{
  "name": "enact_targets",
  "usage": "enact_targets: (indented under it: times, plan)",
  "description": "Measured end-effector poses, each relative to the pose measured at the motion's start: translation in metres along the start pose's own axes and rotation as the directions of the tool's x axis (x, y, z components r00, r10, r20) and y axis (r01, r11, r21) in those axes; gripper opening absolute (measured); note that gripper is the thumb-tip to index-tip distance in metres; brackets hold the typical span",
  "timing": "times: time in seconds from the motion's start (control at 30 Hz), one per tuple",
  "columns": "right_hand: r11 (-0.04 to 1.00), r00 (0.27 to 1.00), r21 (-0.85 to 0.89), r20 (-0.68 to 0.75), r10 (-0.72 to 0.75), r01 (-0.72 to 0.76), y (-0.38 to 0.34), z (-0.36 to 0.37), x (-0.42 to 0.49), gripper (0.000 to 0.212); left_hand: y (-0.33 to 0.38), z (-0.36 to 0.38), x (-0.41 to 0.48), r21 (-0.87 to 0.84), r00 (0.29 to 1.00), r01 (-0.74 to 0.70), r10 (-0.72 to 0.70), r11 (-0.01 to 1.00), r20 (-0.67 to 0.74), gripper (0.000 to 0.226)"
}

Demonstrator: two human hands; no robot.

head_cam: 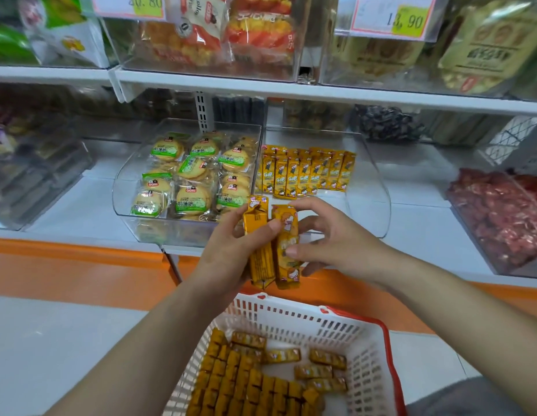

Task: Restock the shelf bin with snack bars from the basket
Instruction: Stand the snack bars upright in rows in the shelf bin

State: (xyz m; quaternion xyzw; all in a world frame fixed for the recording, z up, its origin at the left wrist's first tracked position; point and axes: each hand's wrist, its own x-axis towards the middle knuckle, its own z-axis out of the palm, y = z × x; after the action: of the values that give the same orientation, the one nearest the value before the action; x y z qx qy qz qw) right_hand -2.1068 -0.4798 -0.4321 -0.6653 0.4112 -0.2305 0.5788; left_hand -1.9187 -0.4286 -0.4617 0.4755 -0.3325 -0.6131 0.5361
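My left hand grips a small bunch of yellow-orange snack bars, held upright just in front of the shelf. My right hand pinches the rightmost bar of that bunch between thumb and fingers. Behind them the clear shelf bin holds a row of the same yellow bars standing along its back. Below, the white basket with a red rim holds several more bars, most packed in rows on its left side.
A clear bin of green-labelled round biscuits stands directly left of the snack bar bin. A bin of red-wrapped sweets is at the right. Another shelf overhangs above. An orange band runs under the shelf edge.
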Motion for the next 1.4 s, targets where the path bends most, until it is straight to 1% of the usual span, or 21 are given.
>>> enact_targets:
  times: [0.1, 0.2, 0.27, 0.33, 0.4, 0.43, 0.5, 0.6, 0.7, 0.8, 0.87, 0.97, 1.03, 1.1, 1.17, 1.23, 1.3, 1.33, 1.4]
  plan:
    - [0.998, 0.998, 0.045, -0.057, 0.038, -0.035, 0.005, -0.010, 0.003, 0.055, 0.000, -0.005, 0.001, 0.063, 0.998, -0.017, 0.021, 0.998, -0.058, 0.079]
    - [1.000, 0.984, 0.010, -0.177, -0.013, 0.015, 0.005, -0.029, 0.008, 0.051, 0.000, -0.009, 0.003, 0.119, 0.995, -0.045, 0.055, 0.992, -0.083, 0.087]
    - [0.997, 0.969, -0.061, -0.236, -0.070, 0.057, 0.002, -0.045, 0.013, 0.048, 0.003, -0.010, 0.004, 0.148, 0.995, -0.057, 0.068, 0.987, -0.069, 0.085]
    - [0.972, 0.951, -0.227, -0.282, -0.125, 0.060, 0.001, -0.062, 0.023, 0.045, 0.007, -0.010, 0.005, 0.173, 0.995, -0.069, 0.080, 0.982, -0.056, 0.075]
    - [0.906, 0.927, -0.421, -0.322, -0.192, 0.042, 0.001, -0.079, 0.040, 0.044, 0.011, -0.011, 0.007, 0.184, 0.993, -0.085, 0.097, 0.979, -0.060, 0.068]
    - [0.868, 0.915, -0.496, -0.341, -0.215, 0.019, 0.002, -0.088, 0.050, 0.042, 0.012, -0.013, 0.009, 0.195, 0.991, -0.095, 0.110, 0.976, -0.070, 0.070]
    - [0.784, 0.903, -0.619, -0.359, -0.235, -0.042, 0.004, -0.107, 0.072, 0.040, 0.015, -0.015, 0.013, 0.228, 0.986, -0.108, 0.133, 0.968, -0.097, 0.083]
    - [0.618, 0.908, -0.775, -0.344, -0.237, -0.133, 0.008, -0.131, 0.109, 0.038, 0.018, -0.017, 0.018, 0.256, 0.980, -0.107, 0.145, 0.961, -0.134, 0.097]
    - [0.451, 0.931, -0.870, -0.312, -0.190, -0.200, 0.016, -0.151, 0.147, 0.049, 0.016, -0.020, 0.026, 0.262, 0.977, -0.094, 0.139, 0.960, -0.160, 0.097]
    - [0.390, 0.934, -0.895, -0.307, -0.181, -0.219, 0.019, -0.164, 0.177, 0.049, 0.013, -0.022, 0.033, 0.263, 0.978, -0.082, 0.129, 0.961, -0.165, 0.095]
    - [0.373, 0.919, -0.889, -0.352, -0.180, -0.267, 0.017, -0.168, 0.192, 0.046, 0.010, -0.024, 0.037, 0.265, 0.981, -0.075, 0.119, 0.961, -0.153, 0.084]
    - [0.335, 0.916, -0.885, -0.382, -0.124, -0.324, 0.015, -0.169, 0.208, 0.041, 0.008, -0.025, 0.041, 0.268, 0.985, -0.054, 0.096, 0.962, -0.146, 0.068]
    - [0.298, 0.923, -0.897, -0.370, -0.103, -0.326, 0.017, -0.166, 0.214, 0.040, 0.006, -0.026, 0.044, 0.273, 0.985, -0.048, 0.091, 0.961, -0.146, 0.064]
    - [0.254, 0.930, -0.916, -0.349, -0.118, -0.312, 0.021, -0.163, 0.217, 0.041, 0.006, -0.027, 0.046, 0.274, 0.983, -0.043, 0.089, 0.961, -0.159, 0.064]
    - [0.243, 0.935, -0.925, -0.330, -0.127, -0.293, 0.025, -0.162, 0.217, 0.040, 0.006, -0.027, 0.047, 0.280, 0.982, -0.048, 0.096, 0.959, -0.161, 0.062]
    - [0.231, 0.933, -0.924, -0.339, -0.124, -0.305, 0.024, -0.159, 0.213, 0.040, 0.006, -0.026, 0.047, 0.279, 0.983, -0.059, 0.105, 0.958, -0.153, 0.061]
    - [0.242, 0.924, -0.917, -0.356, -0.137, -0.318, 0.016, -0.154, 0.204, 0.039, 0.006, -0.025, 0.046, 0.275, 0.983, -0.072, 0.114, 0.959, -0.141, 0.064]
    - [0.268, 0.920, -0.912, -0.360, -0.158, -0.311, 0.011, -0.151, 0.196, 0.040, 0.006, -0.025, 0.045, 0.269, 0.984, -0.078, 0.118, 0.960, -0.133, 0.066]
    - [0.364, 0.910, -0.896, -0.348, -0.225, -0.253, 0.001, -0.141, 0.174, 0.041, 0.007, -0.025, 0.041, 0.258, 0.986, -0.085, 0.119, 0.962, -0.119, 0.064]
